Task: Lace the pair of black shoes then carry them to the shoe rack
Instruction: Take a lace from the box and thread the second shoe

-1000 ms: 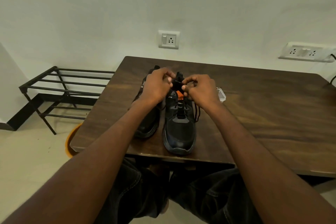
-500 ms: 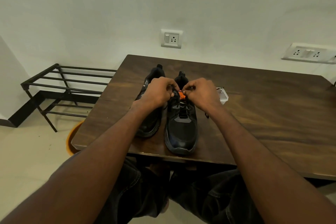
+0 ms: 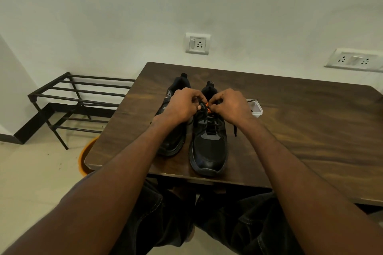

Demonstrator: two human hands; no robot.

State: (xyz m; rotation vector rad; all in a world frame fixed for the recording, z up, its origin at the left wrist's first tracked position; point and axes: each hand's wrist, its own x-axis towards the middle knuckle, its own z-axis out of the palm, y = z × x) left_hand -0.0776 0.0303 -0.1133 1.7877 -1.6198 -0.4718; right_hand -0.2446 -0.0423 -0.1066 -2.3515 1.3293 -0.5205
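— Since a second ago, what has changed?
— Both hands have dropped from above the tongue onto the eyelets. The left hand [image 3: 182, 107] and right hand [image 3: 232, 105] each pinch the lace [image 3: 234, 129], fingers curled.
— Where is the shoe?
— Directly beneath them: the right shoe [image 3: 208, 147] runs six to twelve o'clock, toe toward the person. Both hands are equally near.
— And beyond?
— The left shoe [image 3: 173, 138] sits just beside it at nine; the shoe rack [image 3: 78, 97] stands farther out at nine. At three o'clock, a small clear container [image 3: 256, 108]; contents indiscernible.

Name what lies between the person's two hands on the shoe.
Head view: an orange tongue tab and black lace, between left hand and right hand.
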